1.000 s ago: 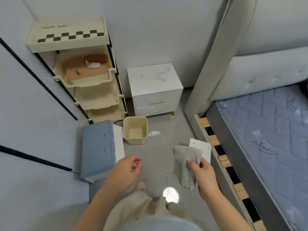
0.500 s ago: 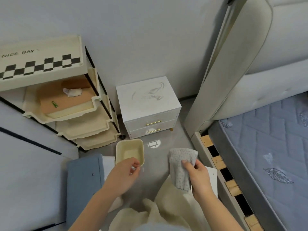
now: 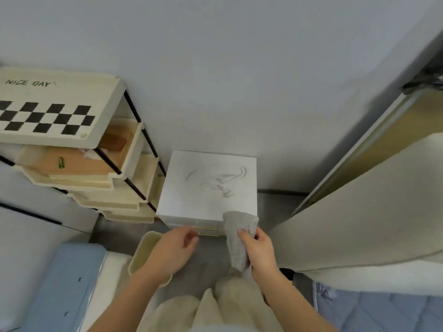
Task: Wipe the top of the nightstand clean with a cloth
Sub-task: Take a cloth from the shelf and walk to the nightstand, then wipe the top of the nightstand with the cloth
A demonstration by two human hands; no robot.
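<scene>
At the bottom edge, the person's pale trouser legs fill the near centre, with a quilted blue mattress at the lower right and a flat blue-grey panel lying on the floor at the lower left. Above the legs, the two bare forearms reach forward. The right hand has its grip closed around a grey cloth, thumb pressed on the front of the fabric, so that the cloth stands up from the fist and also hangs below it; its upper end overlaps the front right corner of the nightstand in this view, though whether it touches the top I cannot tell. The left hand holds nothing, its grip narrow, fingers loosely curled toward the thumb, in front of the nightstand's drawer face. Under the left wrist sits a small cream bin on the grey floor. Just beyond the hands stands the white nightstand, set against the wall, its top marked with grey smears and swirls right of the middle. Close to its left side is a cream tiered shelf rack with a checkered top lettered NICE DAY and a tan box in the next tier. To the right rises the pale upholstered bed headboard.
</scene>
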